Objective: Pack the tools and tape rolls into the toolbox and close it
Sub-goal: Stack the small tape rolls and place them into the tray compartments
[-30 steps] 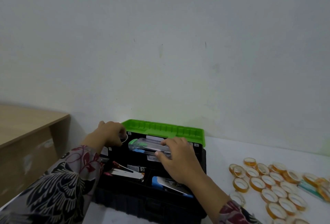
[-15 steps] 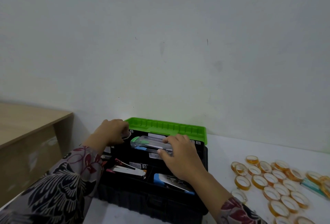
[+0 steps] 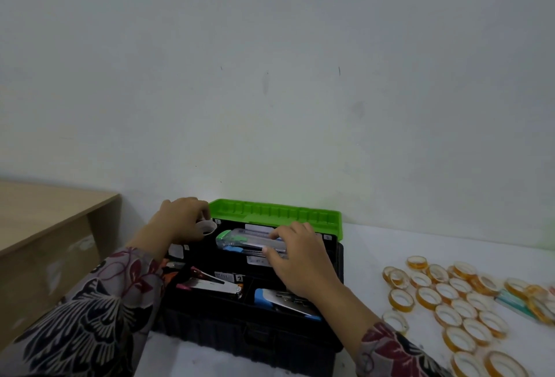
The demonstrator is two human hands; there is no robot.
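Your black plastic toolbox (image 3: 249,334) sits open on the white table (image 3: 390,250), its bright green lid (image 3: 274,214) tipped back against the pale wall (image 3: 270,76). Your right hand (image 3: 300,265) reaches over the back compartment, and its fingertips (image 3: 271,252) press on a clear plastic stapler with green and blue parts (image 3: 240,240), which lies flat across that compartment; thumb and fingers pinch its right end in a narrow hold. Your left hand (image 3: 180,222) is at the back left corner of the box, curled closed around a small white tape roll (image 3: 206,227) held just above the rim.

In the front left compartment a metal stapler with a red end (image 3: 210,285) lies slanted. In the front right compartment a silver stapler with a blue cap (image 3: 283,301) lies partly under your right wrist. White number labels (image 3: 238,278) mark the dividers.

To the right of the box, apart from it, a loose cluster of amber tape rolls (image 3: 450,295) lies flat on the table. Among them at the far right lies a flat teal object (image 3: 510,301) that is too blurred to identify. A light wooden shelf (image 3: 45,217) stands at your left. Patterned floral sleeves (image 3: 90,316) cover both forearms.
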